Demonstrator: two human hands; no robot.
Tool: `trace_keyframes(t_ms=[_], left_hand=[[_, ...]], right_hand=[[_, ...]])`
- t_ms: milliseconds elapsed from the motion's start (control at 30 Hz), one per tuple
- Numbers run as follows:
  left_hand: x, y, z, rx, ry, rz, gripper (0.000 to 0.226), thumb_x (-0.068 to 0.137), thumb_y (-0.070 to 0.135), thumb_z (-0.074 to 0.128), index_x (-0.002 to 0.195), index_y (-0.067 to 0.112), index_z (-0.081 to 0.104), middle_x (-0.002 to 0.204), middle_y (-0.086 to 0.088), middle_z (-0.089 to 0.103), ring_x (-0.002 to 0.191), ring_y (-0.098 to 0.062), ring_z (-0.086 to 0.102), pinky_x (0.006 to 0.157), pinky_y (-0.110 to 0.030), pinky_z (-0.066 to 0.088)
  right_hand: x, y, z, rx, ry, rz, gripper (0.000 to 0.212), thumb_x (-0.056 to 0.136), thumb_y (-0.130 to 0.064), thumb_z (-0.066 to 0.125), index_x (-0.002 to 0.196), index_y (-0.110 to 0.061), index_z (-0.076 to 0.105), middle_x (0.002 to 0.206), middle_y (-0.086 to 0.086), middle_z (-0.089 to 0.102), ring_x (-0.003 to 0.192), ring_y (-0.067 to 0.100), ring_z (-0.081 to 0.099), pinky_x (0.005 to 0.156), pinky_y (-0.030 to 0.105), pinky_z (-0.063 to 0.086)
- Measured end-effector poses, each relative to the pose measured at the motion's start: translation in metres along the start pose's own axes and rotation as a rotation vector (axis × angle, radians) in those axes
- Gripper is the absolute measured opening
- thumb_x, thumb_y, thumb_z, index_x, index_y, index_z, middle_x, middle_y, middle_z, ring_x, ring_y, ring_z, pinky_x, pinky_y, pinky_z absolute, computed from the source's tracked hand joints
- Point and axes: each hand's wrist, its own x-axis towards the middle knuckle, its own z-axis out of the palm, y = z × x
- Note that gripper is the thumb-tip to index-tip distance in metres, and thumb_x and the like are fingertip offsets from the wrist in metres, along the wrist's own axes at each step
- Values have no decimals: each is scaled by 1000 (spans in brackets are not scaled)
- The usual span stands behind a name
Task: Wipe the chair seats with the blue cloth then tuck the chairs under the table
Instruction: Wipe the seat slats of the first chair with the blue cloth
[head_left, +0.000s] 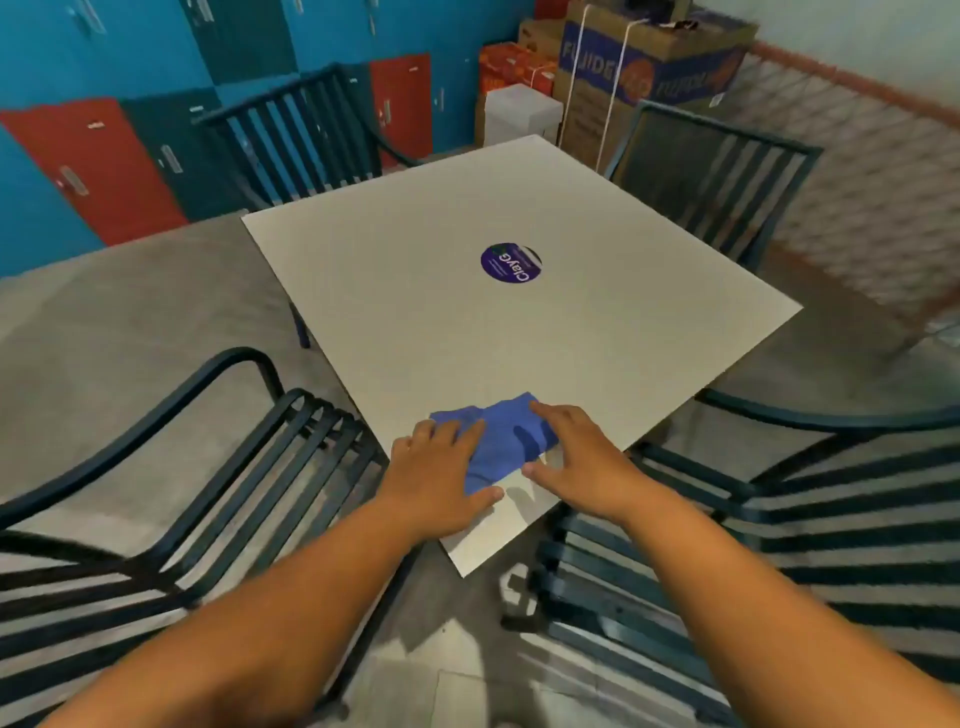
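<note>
A crumpled blue cloth (501, 441) lies on the near corner of the square white table (467, 291). My left hand (436, 475) rests flat on the cloth's left part, fingers fairly straight. My right hand (576, 462) lies at its right side, fingers spread, the index finger touching the cloth's far edge and the thumb at its near edge. A dark slatted metal chair (171, 499) stands at the near left, pulled out from the table. Another slatted chair (779, 545) stands at the near right, its seat edge close to the table corner.
Two more slatted chairs stand at the far side, one at the back left (296, 135) and one at the back right (711, 171). Cardboard boxes (634, 67) are stacked behind. Blue, red and green lockers (104, 156) line the left wall. A round purple sticker (510, 262) marks the tabletop.
</note>
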Motion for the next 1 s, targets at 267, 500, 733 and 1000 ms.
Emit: trace_keyframes(t_ms=[267, 500, 733, 1000], left_hand=[[22, 26, 39, 211, 83, -116, 83, 89, 76, 34, 157, 35, 12, 155, -5, 32, 135, -37, 29, 99, -51, 32], [23, 37, 34, 295, 144, -152, 49, 102, 45, 41, 148, 33, 33, 136, -5, 49, 118, -32, 46, 88, -44, 36], [-3, 27, 31, 96, 143, -227, 18, 93, 10, 51, 109, 18, 54, 98, -5, 45, 80, -22, 40, 56, -34, 30], [-67, -31, 8, -491, 225, -534, 7, 91, 14, 54, 91, 21, 55, 82, -6, 63, 76, -28, 60, 65, -40, 50]], right_hand=[[8, 37, 8, -26, -36, -13, 79, 92, -42, 69, 158, -34, 25, 157, -6, 28, 141, 18, 35, 113, 38, 36], [10, 47, 8, -74, -36, -48, 76, 93, -39, 68, 157, -29, 30, 155, -1, 33, 140, 21, 37, 113, 39, 37], [13, 35, 16, -94, -38, -140, 71, 96, -34, 66, 157, -25, 32, 153, 4, 37, 138, 21, 37, 111, 33, 33], [17, -10, 50, -33, -28, -307, 64, 96, -33, 66, 154, -28, 39, 148, 0, 40, 136, 18, 37, 111, 33, 34]])
